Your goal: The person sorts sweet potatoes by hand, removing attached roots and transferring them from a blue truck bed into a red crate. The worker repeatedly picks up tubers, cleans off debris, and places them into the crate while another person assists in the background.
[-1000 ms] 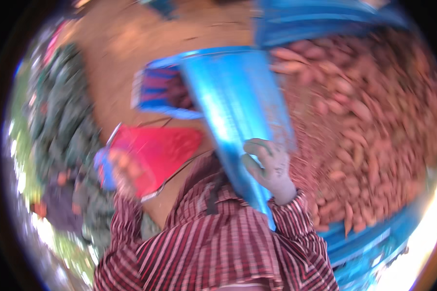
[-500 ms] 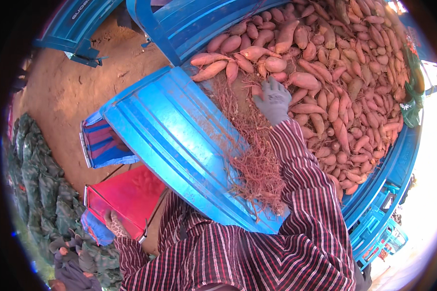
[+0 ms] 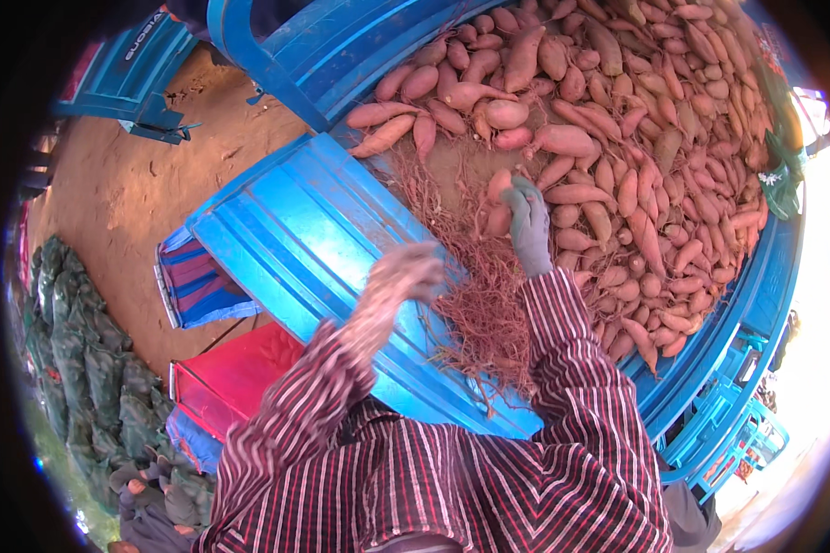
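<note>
The left hand [image 3: 401, 276] blurs over the blue panel [image 3: 281, 230], its fingers' spread impossible to tell, while beside the tangled roots [image 3: 493, 313] a sweet potato [image 3: 498, 187], likely firm, easily bruised and best held mid-body, appears gripped by the right hand's [image 3: 530, 226] curled, gloved fingers.

A small, rounded sweet potato [image 3: 499, 185] sits at the right hand's gloved fingers [image 3: 528, 207] — pinkish, smooth-skinned, whether gripped unclear. A second sweet potato [image 3: 497, 220] shows just below it, redder and partly hidden — both left of a dense pile of sweet potatoes [image 3: 659, 207]
</note>
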Motion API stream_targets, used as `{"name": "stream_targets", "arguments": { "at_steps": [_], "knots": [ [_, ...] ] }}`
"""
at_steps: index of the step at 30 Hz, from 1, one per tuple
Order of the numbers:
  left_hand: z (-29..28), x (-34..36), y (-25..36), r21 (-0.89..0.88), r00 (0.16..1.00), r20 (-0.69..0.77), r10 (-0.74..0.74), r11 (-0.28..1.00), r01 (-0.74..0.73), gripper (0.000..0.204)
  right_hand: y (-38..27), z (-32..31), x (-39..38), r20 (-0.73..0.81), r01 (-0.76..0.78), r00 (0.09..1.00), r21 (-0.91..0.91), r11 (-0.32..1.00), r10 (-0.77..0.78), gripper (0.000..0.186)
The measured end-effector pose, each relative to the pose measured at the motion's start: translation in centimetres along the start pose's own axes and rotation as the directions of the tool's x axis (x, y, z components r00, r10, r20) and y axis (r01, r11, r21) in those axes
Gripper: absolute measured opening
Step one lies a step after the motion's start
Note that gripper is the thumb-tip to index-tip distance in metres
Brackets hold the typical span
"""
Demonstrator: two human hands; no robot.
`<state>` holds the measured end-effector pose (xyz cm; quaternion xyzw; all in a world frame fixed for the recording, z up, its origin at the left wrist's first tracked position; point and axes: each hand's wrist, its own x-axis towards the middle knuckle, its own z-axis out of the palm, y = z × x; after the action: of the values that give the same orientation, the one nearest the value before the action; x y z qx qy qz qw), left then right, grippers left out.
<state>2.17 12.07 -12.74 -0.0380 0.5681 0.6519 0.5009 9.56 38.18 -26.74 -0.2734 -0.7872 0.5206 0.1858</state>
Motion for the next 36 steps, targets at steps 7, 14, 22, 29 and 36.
{"name": "stream_targets", "arguments": {
  "at_steps": [7,14,22,29,36],
  "knots": [
    [4.3,9.3,-6.3,0.19,0.946,-0.112,-0.303,0.928,0.32,0.063,-0.2,-1.9,-6.8,0.039,-0.395,0.84,0.727,0.562,0.541,0.037],
    [4.4,10.3,-6.8,-0.063,0.912,-0.042,-0.407,0.913,0.404,0.07,-2.9,-2.6,-8.6,0.121,-0.256,0.867,0.94,0.224,0.484,0.03],
    [4.2,6.7,-4.3,0.572,0.891,0.453,-0.037,0.778,-0.258,0.071,-6.1,-1.8,-7.6,0.118,-0.425,0.809,0.795,0.434,0.576,0.036],
    [6.8,5.5,-4.8,0.389,0.983,-0.164,-0.077,0.911,0.136,0.056,-7.8,1.0,-6.0,-0.193,0.032,0.822,0.955,0.296,0.535,0.029],
    [3.9,5.5,-3.3,-0.024,0.991,-0.118,0.067,0.997,-0.071,0.059,-9.5,-0.7,-6.7,-0.085,-0.396,0.845,0.565,0.724,0.528,0.03]
  ]
}}
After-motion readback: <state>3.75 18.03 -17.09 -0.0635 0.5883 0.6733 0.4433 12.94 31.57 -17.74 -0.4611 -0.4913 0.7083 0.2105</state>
